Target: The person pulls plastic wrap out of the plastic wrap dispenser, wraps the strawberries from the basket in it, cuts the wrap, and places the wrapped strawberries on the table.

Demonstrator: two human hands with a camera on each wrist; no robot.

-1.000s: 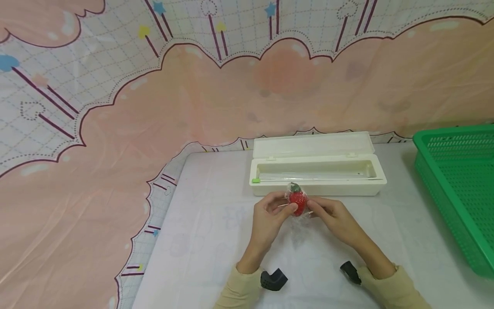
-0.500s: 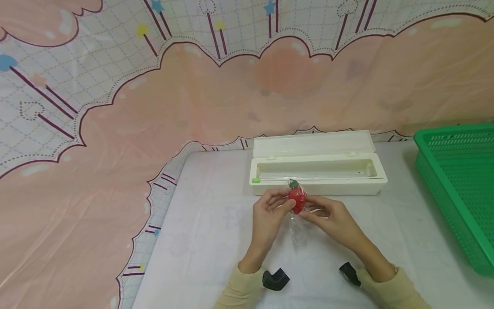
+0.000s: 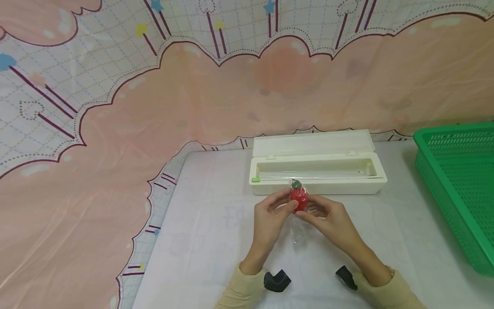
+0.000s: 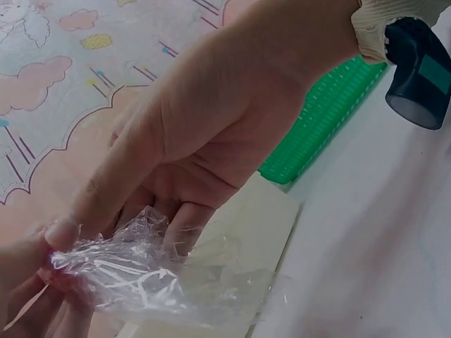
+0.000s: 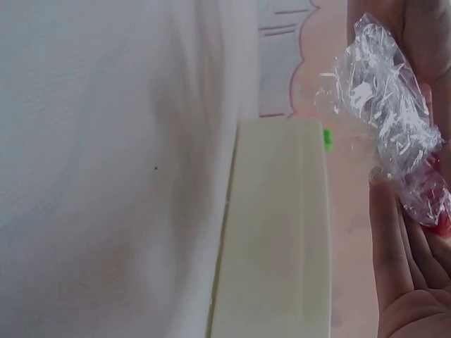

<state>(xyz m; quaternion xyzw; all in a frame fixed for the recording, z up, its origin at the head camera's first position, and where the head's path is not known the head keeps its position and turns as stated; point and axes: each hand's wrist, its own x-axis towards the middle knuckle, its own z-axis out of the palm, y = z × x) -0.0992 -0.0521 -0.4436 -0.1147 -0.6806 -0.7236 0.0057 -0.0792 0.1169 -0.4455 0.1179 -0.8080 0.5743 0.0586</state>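
Observation:
A red strawberry (image 3: 299,199) with a green cap, wrapped in clear plastic film, is held between both hands above the table. My left hand (image 3: 269,223) pinches it from the left, thumb in front. From the right, my right hand (image 3: 336,221) pinches its lower side and the film with thumb and fingers. Loose, crumpled film (image 4: 148,282) trails toward me from the fruit. In the right wrist view, the gathered film (image 5: 391,105) mostly covers the strawberry (image 5: 438,211). Fingers behind the fruit are partly hidden.
Just behind the hands stands a long white box (image 3: 318,189), lid raised, with a green slider (image 3: 256,180) on its front rim. A green plastic basket (image 3: 444,201) is at right. Black cameras (image 3: 277,281) sit at the wrists.
The right thumb has moved down and left to the strawberry's lower edge. The film tail has been drawn narrower below the fruit. The left hand keeps its pinch.

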